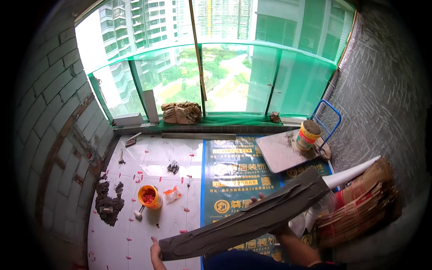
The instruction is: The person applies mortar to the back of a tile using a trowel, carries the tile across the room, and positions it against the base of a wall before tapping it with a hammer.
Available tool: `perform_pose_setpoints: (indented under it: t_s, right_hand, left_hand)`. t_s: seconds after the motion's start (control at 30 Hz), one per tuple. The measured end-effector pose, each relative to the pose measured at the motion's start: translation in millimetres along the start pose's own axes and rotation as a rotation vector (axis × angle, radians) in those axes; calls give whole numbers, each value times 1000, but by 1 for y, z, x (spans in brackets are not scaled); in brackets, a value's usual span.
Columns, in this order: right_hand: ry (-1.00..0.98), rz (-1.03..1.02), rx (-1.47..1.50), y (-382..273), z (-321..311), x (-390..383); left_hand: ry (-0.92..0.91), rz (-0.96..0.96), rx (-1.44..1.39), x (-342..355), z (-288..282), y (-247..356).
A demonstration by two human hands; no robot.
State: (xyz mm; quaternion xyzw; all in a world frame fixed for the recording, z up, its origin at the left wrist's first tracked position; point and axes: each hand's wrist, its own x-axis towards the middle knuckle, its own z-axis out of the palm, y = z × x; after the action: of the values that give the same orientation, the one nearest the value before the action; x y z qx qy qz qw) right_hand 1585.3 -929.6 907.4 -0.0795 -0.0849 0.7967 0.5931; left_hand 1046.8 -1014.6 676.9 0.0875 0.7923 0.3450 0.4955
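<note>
Both my hands hold a long narrow tile strip (252, 216) coated with dark grey mortar, ridged along its length. It slants across the lower view, its left end low and its right end raised. My left hand (155, 250) grips the left end. From beneath, my right hand (282, 230) supports the strip right of its middle, and some fingertips show over the far edge; the rest is hidden by the strip. On the white tiled floor (171, 211) an orange bucket (156, 201) of red pieces stands beside a white-headed mallet (138, 215) and a clear bag (173, 194).
Mortar (108, 202) lies along the block wall (58, 94). A blue-handled trolley (274, 155) carries a bucket (308, 135) of mortar. Flattened cardboard (360, 211) and a white pipe (353, 172) are at right. Printed sheeting (225, 180) covers the middle floor. Brown sacks (182, 112) lie by the glass railing.
</note>
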Motion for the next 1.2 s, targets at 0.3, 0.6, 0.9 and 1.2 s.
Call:
perform_pose_setpoints:
  t_s: [0.3,0.6,0.9,1.2]
  right_hand:
    - [-13,207,64,11,16,284]
    - [166,45,-42,-34,14,507]
    - [-58,191,-223,-28,-2,786]
    - [-78,681,-223,44,53,1055]
  left_hand:
    - [121,-117,-127,116,12,154]
    - [237,83,102,216,101,399]
    - [333,61,-134,365,124,468]
    - [562,-190,-497,366,196,493]
